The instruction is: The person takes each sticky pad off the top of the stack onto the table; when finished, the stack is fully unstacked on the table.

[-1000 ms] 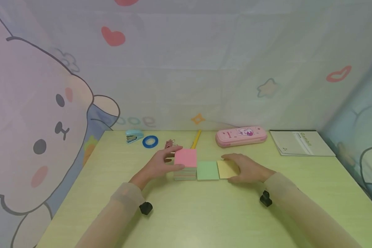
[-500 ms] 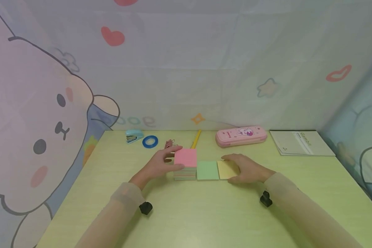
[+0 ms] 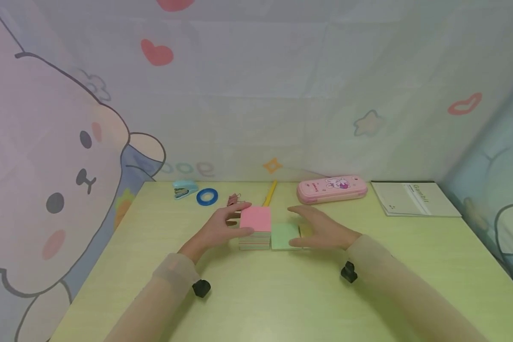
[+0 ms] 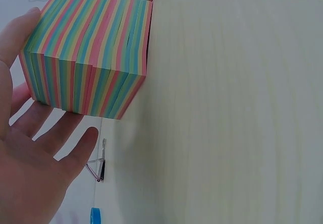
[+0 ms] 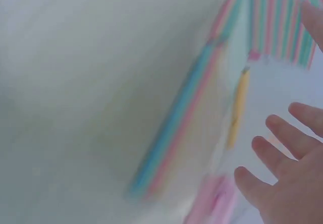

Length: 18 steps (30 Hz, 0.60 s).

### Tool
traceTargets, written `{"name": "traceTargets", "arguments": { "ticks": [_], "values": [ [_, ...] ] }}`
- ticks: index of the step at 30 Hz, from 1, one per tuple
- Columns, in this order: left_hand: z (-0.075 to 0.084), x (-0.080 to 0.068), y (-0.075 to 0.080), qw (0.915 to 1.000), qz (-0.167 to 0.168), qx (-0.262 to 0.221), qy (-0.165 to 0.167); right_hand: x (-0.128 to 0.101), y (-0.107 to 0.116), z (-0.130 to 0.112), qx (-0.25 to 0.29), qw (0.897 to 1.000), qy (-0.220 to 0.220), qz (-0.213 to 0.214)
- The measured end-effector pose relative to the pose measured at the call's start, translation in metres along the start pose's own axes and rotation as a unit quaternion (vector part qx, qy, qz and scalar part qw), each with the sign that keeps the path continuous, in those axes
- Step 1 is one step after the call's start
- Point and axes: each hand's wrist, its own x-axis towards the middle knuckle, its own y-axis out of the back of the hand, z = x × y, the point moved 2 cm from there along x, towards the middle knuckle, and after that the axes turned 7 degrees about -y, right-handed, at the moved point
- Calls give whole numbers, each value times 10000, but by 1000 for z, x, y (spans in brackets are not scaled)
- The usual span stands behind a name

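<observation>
A pale green table stands in a corner hung with cartoon-printed cloth, a big bear figure on the left side. On it, in front of the person, sits a thick block of sticky notes with a pink top sheet and striped sides. The left hand holds this block from its outer side, thumb on the near face and fingers bent round the far one, as the left wrist view shows plainly.

Just inside the block, touching it, lies a thin green pad. The right hand hovers over the pad's far edge with fingers spread and straight, holding nothing. A sliver of a yellow pad shows under the palm; most of it is hidden. The right wrist view is blurred and shows only loose fingers above striped paper edges.

By my judgement, the sorting of notes into colour piles is at an early stage: two thin piles lie out, while the block remains tall.

Beyond the hands, along the far edge, lie a blue stapler, a roll of blue tape, a binder clip, a yellow pencil, a pink pencil case and a grey booklet. All stand well apart from the piles; nothing blocks either hand.
</observation>
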Motion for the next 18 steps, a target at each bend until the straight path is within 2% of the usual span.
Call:
{"name": "traceTargets", "arguments": {
  "ticks": [4, 8, 13, 18],
  "values": [
    [0, 1, 0, 10000, -37, -16, -46, 17, -2, -31, 193, 9991, 387, 38],
    [1, 2, 0, 9999, -17, -29, -110, 34, -6, -53, 123, 9970, 758, 97],
    [1, 2, 0, 9999, -82, 44, -144, 45, -14, -68, 257, 9957, 888, -18],
    [1, -1, 2, 9997, -209, 115, -95, 49, -19, -72, 192, 9961, 853, -82]
  ]
}}
